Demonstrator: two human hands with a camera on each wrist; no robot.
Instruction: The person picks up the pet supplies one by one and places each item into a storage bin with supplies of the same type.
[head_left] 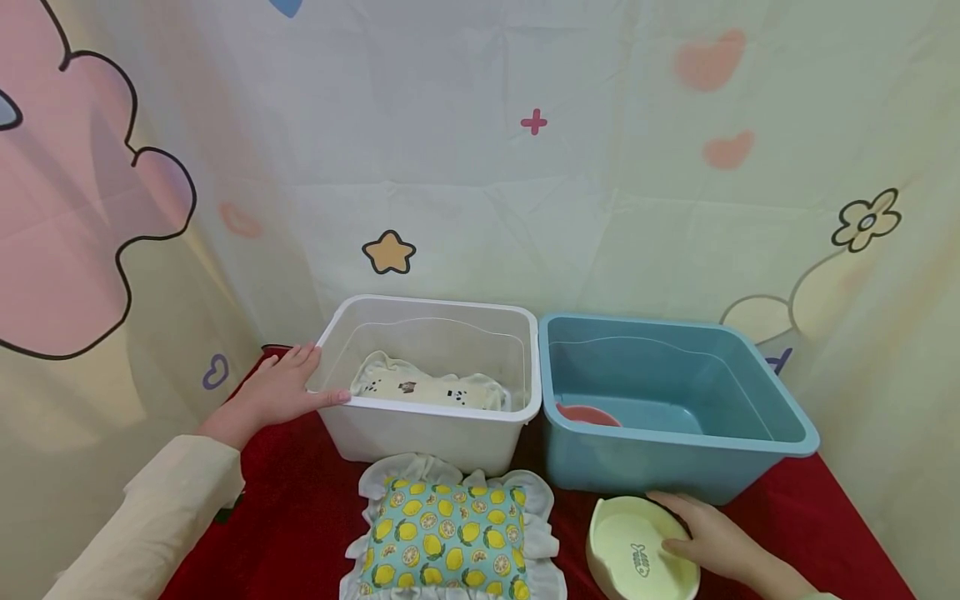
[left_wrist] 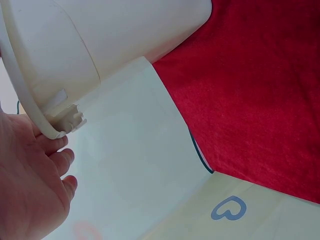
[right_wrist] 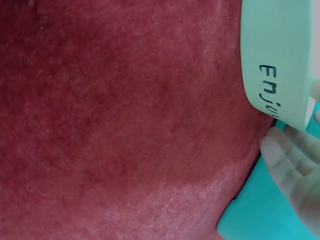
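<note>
My left hand [head_left: 288,392] rests at the near left corner of a white bin [head_left: 420,429], fingers along the left rim and thumb over the front rim. In the left wrist view the fingers [left_wrist: 61,159] lie fairly straight against that rim. A cream frilled cushion with small animal prints [head_left: 427,389] lies inside. My right hand [head_left: 716,537] holds a pale yellow bowl [head_left: 626,533] by its right edge, thumb inside and fingers outside. A fish-bone drawing marks the bowl's inside; lettering runs along its outer wall in the right wrist view.
To the right of the white bin stands a blue bin [head_left: 637,458] with a coral-red item [head_left: 588,415] partly hidden behind its front wall. A lemon-print cushion with white frills [head_left: 450,533] lies in front. Red cloth [head_left: 292,500] covers the table; a printed curtain [head_left: 465,167] hangs behind.
</note>
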